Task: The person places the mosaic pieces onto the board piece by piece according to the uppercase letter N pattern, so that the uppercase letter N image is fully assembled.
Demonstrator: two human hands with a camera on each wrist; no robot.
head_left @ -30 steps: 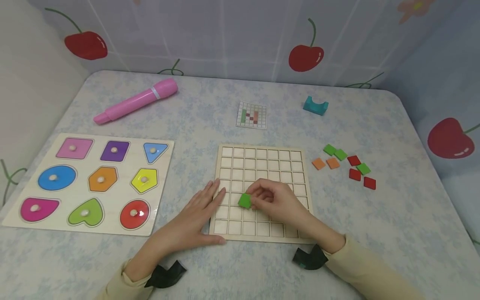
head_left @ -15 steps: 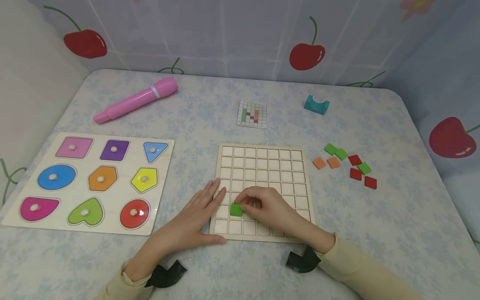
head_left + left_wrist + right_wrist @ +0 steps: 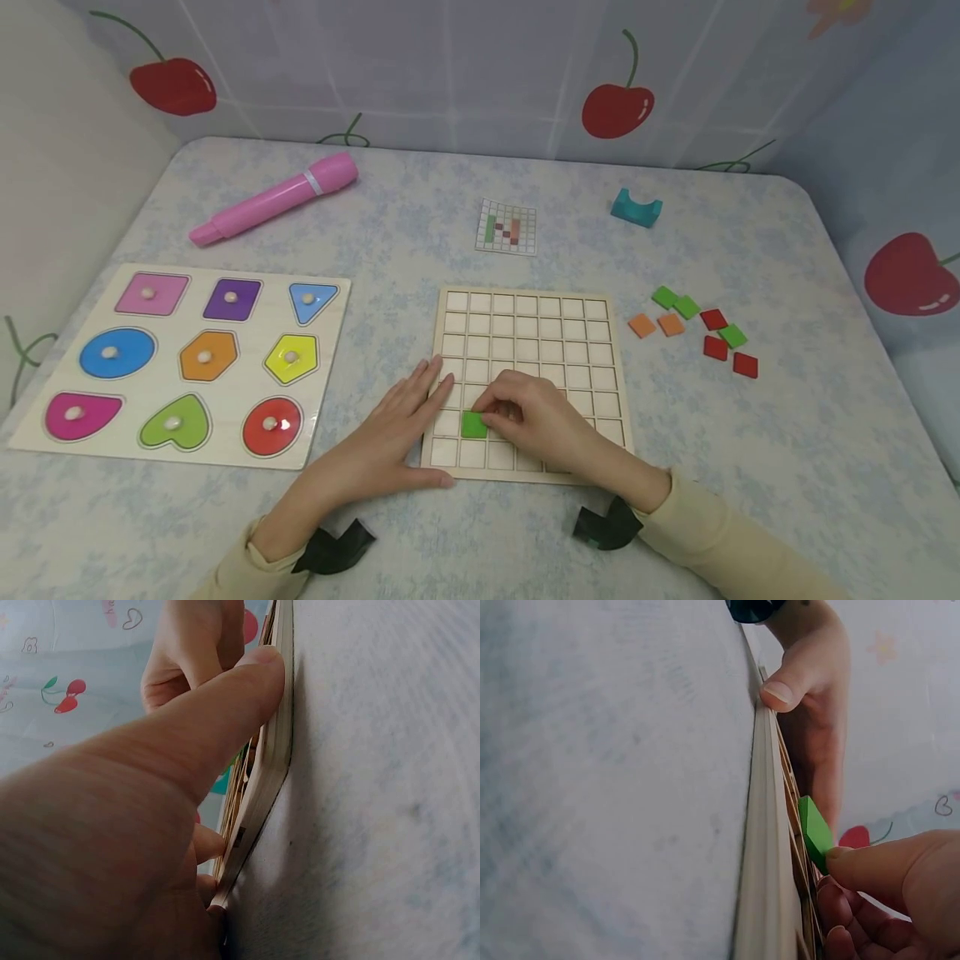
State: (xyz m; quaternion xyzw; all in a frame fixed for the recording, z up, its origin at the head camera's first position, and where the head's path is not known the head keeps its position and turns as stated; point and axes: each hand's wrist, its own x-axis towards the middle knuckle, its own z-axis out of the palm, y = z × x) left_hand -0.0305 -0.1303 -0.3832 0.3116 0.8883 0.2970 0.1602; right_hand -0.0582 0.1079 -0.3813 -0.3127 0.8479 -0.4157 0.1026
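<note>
A wooden grid board [image 3: 528, 304] with rows of square cells lies in front of me. My right hand [image 3: 536, 417] pinches a green square tile [image 3: 474, 424] by its right side, over a cell in the lower left of the grid. In the right wrist view the green tile [image 3: 815, 834] is tilted, its lower edge right at the board's grid, with the thumb on it. My left hand [image 3: 386, 437] rests along the board's left edge, fingers straight, thumb at the front corner. In the left wrist view that thumb [image 3: 225, 705] lies against the board's side.
Several loose tiles lie right of the board: green [image 3: 664, 297], orange [image 3: 642, 326] and red [image 3: 746, 365]. Behind the board is a pattern card [image 3: 506, 227]. A teal curved block [image 3: 636, 208], a pink pen-shaped toy [image 3: 273, 200] and a knobbed shape puzzle [image 3: 168, 333] lie around.
My right hand has carried the green tile left and toward me, turning it from askew to line up with a grid cell. The left hand has stayed on the board's edge.
</note>
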